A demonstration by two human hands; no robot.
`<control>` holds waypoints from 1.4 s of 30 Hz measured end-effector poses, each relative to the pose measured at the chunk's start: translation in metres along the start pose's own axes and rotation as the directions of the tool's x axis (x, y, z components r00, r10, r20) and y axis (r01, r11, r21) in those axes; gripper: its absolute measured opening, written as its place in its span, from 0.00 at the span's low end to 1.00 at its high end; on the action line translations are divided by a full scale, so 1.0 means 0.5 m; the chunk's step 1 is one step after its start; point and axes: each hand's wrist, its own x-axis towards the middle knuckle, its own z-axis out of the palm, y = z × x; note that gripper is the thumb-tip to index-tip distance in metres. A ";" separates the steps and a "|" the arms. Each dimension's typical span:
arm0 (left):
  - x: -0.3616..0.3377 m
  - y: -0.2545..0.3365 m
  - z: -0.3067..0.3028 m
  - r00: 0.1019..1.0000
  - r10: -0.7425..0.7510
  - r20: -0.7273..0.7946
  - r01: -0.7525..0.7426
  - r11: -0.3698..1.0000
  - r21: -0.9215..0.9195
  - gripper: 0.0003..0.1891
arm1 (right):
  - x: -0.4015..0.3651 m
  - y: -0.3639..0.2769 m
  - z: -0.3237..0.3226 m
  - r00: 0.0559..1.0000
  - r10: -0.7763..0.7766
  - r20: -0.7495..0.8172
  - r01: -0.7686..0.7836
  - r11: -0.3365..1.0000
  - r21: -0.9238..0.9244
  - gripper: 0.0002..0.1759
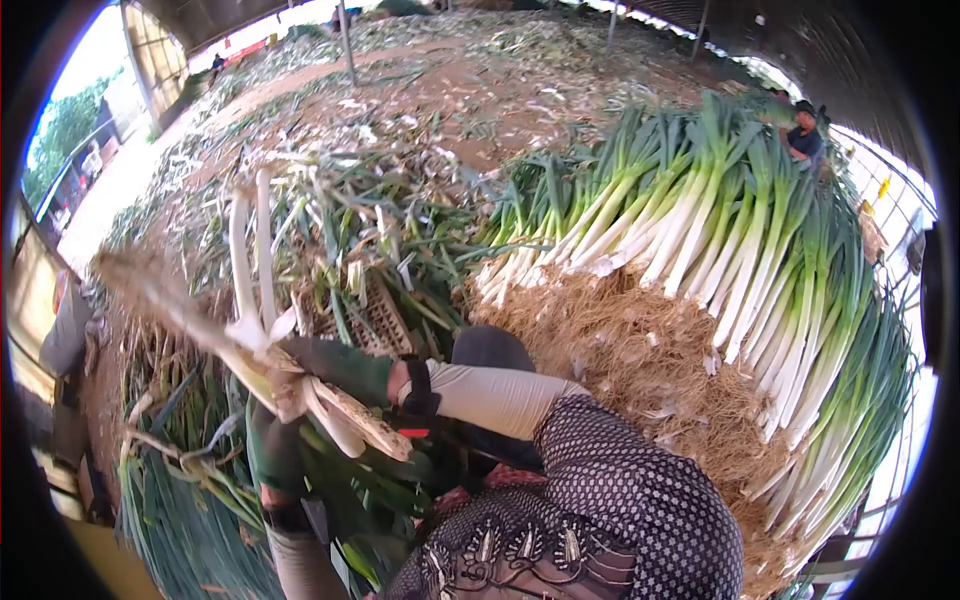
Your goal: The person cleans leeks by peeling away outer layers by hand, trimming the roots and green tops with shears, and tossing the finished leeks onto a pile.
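My left hand (276,450), in a dark green glove, is closed round a few leeks (262,375) at the lower left. My right hand (345,368), gloved alike, lies against the same leeks just above it, its fingers partly hidden. Two white stalks stick up from the bunch. A pale, tattered end stretches to the upper left, smeared by motion. Below my right hand, stripped pale pieces (362,420) point down and right. Green leaves hang beneath my hands, over my lap.
A big row of leeks (690,220) fans out on the right, its brown roots (630,350) towards me. Peeled leaf scraps (340,220) cover the ground ahead. A slatted crate (385,318) lies among them. Green leaves (190,500) are heaped at left. Another person (803,135) is behind the row.
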 end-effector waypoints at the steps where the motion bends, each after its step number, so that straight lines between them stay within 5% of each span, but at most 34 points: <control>1: 0.008 -0.008 0.006 0.999 0.033 0.004 -0.033 0.999 -0.018 0.22 | -0.002 0.004 0.002 0.998 -0.037 -0.051 0.030 0.990 -0.138 0.17; 3: -0.005 0.010 0.012 1.000 -0.012 -0.012 0.012 0.998 -0.063 0.22 | 0.000 0.018 0.014 0.992 -0.080 -0.100 0.047 0.953 -0.300 0.17; 7: -0.010 0.028 -0.003 0.987 -0.160 -0.024 0.158 0.986 -0.054 0.23 | 0.034 0.035 -0.083 0.992 0.081 -0.102 -0.109 0.941 -0.320 0.14; 10: -0.009 0.021 -0.015 0.982 -0.171 -0.079 0.166 0.984 -0.065 0.24 | 0.041 0.045 -0.165 0.958 0.283 -0.044 -0.287 0.949 -0.130 0.13; 12: -0.008 0.027 -0.018 0.982 -0.164 -0.094 0.148 0.977 -0.156 0.22 | 0.021 0.034 -0.182 0.926 0.345 0.154 -0.363 0.925 0.110 0.23; 13: -0.006 0.032 -0.020 0.977 -0.186 -0.100 0.167 0.970 -0.177 0.22 | -0.002 0.042 -0.154 0.895 0.414 0.167 -0.431 0.705 0.564 0.16; 15: 0.002 0.028 -0.023 0.971 -0.218 -0.103 0.198 0.965 -0.174 0.21 | -0.046 0.105 -0.121 0.875 0.291 0.387 -0.475 0.672 0.568 0.20; 17: 0.012 0.018 -0.014 0.969 -0.227 -0.101 0.214 0.969 -0.125 0.21 | -0.099 0.093 -0.053 0.915 0.240 0.325 -0.401 0.631 0.664 0.21; 20: 0.012 0.034 -0.001 0.975 -0.185 -0.121 0.192 0.980 0.049 0.21 | -0.089 0.043 -0.030 0.793 0.568 0.220 -0.596 0.648 0.475 0.27; 22: 0.017 0.027 -0.022 0.978 -0.169 -0.120 0.171 0.985 0.007 0.21 | -0.103 0.090 -0.050 0.824 0.522 0.221 -0.537 0.592 0.601 0.29; 25: 0.030 0.014 -0.066 0.973 -0.197 -0.123 0.193 0.980 -0.044 0.19 | -0.130 0.058 -0.057 0.918 0.397 0.002 -0.269 0.618 0.739 0.31; 26: 0.031 0.013 -0.073 0.972 -0.215 -0.097 0.206 0.974 -0.097 0.19 | -0.129 0.077 -0.072 0.886 0.451 0.109 -0.377 0.563 0.735 0.32; 28: 0.038 0.002 -0.069 0.955 -0.287 -0.074 0.278 0.954 -0.109 0.19 | -0.113 0.145 -0.067 0.914 0.248 0.322 -0.406 0.595 0.693 0.28; 30: 0.034 -0.001 -0.050 0.955 -0.286 -0.077 0.282 0.957 -0.064 0.19 | -0.112 0.059 0.002 0.877 0.450 0.169 -0.421 0.548 0.723 0.23; 31: 0.031 0.005 -0.034 0.966 -0.243 -0.089 0.244 0.970 -0.010 0.19 | -0.138 0.115 0.028 0.766 0.639 0.068 -0.396 0.386 0.833 0.22; 32: 0.030 0.010 -0.027 0.975 -0.199 -0.099 0.205 0.978 0.046 0.20 | -0.080 0.185 0.014 0.864 0.344 0.369 -0.502 0.528 0.684 0.22; 34: 0.028 0.017 -0.029 0.981 -0.183 -0.063 0.187 0.981 0.059 0.21 | -0.086 0.154 0.010 0.966 0.159 0.202 -0.257 0.618 0.743 0.25; 35: 0.026 0.019 -0.026 0.984 -0.174 -0.050 0.175 0.984 0.030 0.21 | -0.097 0.105 0.025 0.972 0.234 0.020 -0.139 0.503 0.853 0.26; 36: 0.022 0.022 -0.022 0.986 -0.165 -0.036 0.166 0.986 -0.001 0.21 | -0.098 0.109 0.021 0.930 0.358 0.080 -0.178 0.250 0.952 0.29; 37: 0.017 0.028 -0.016 0.983 -0.177 -0.058 0.180 0.981 0.068 0.21 | -0.107 0.155 0.008 0.920 0.368 0.133 -0.226 0.220 0.949 0.28; 38: 0.017 0.022 -0.009 0.984 -0.174 -0.046 0.176 0.983 0.058 0.21 | -0.083 0.127 -0.005 0.928 0.335 0.159 -0.343 0.609 0.716 0.25; 39: 0.017 0.010 0.000 0.985 -0.171 -0.033 0.172 0.984 0.047 0.21 | -0.058 0.097 -0.018 0.935 0.302 0.185 -0.330 0.933 0.142 0.22; 40: 0.019 -0.002 0.002 0.986 -0.166 -0.019 0.167 0.985 0.038 0.21 | -0.034 0.067 -0.032 0.940 0.268 0.210 -0.197 0.931 -0.307 0.21; 42: 0.021 -0.021 -0.015 0.975 -0.224 0.005 0.224 0.974 0.041 0.20 | -0.028 0.077 -0.021 0.929 0.327 0.175 -0.318 0.945 -0.078 0.15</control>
